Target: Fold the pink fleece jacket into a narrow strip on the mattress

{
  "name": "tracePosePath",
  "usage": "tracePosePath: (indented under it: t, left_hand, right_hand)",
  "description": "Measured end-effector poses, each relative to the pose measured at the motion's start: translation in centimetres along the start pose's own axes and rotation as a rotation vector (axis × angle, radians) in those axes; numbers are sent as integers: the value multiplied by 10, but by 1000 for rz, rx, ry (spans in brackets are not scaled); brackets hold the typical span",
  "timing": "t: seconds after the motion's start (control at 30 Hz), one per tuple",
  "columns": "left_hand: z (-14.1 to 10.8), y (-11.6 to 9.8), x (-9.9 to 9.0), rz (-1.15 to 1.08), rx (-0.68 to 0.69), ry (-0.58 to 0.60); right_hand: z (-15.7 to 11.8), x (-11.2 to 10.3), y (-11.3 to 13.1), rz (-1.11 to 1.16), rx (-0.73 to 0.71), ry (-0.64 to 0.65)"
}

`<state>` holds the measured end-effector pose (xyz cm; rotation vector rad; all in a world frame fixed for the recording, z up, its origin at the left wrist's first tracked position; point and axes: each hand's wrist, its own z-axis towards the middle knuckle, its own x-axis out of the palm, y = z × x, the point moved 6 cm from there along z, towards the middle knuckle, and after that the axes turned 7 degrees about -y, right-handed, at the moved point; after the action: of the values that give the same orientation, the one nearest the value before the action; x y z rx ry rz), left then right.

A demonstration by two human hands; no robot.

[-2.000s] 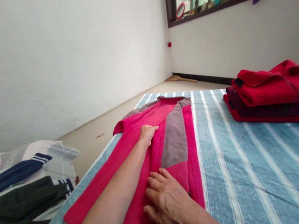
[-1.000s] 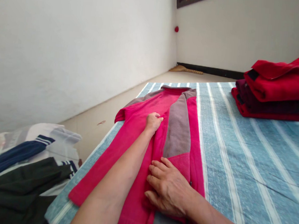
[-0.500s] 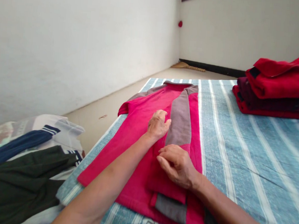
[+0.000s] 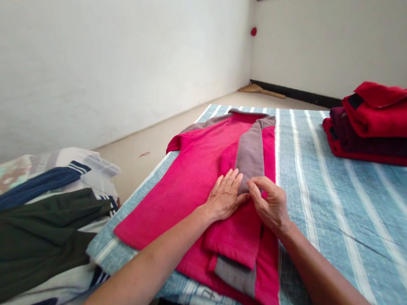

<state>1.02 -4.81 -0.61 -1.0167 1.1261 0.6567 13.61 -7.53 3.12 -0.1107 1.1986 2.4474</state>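
A pink and grey long-sleeved top [image 4: 186,193] lies spread on the striped sheet, its collar at the far end. Its right-side sleeve [image 4: 250,156] is laid over the body, with the cuff end towards me. Flat on the pink cloth beside this sleeve rests my left hand [image 4: 224,196], open, fingers stretched forward. My right hand [image 4: 270,202] is closed in a pinch at the grey part of the sleeve, close to my left thumb. Whatever is between its fingertips, if anything, is hidden.
Folded red and dark purple clothes [image 4: 385,124] are stacked at the right on the blue striped sheet [image 4: 329,209]. Below the bed's left edge lies a heap of clothes, including a dark green garment [image 4: 38,229]. A broom [image 4: 261,90] lies by the far wall.
My left hand has moved back towards me and flattened on the cloth. My right hand has shifted forward and right, its fingers now pinched. The view has turned slightly left.
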Motion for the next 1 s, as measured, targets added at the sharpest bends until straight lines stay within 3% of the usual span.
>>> tracePosePath:
  t: [0.1,0.2,0.4,0.53,0.67,0.8,1.0]
  left_hand:
    - [-2,3,8,12,4,22]
    - [0,4,11,45,-3,43]
    - [-2,-12,-7,130,-34,53]
    - [-28,-44,-27,177,12,70]
    - [-72,-67,-24,134,117,118]
    - [-101,-68,-10,127,226,82]
    - [-107,-61,0,121,283,71]
  right_hand:
    - [-4,9,-5,-125,-110,80]
    - [-6,15,-17,-228,-98,151]
    - [-5,15,-19,-180,-77,169]
    - [-2,9,-19,-85,4,138]
    - [-1,8,-22,-86,12,143]
    - [-3,13,-22,-170,-78,183]
    - [-4,16,-24,-245,-115,189]
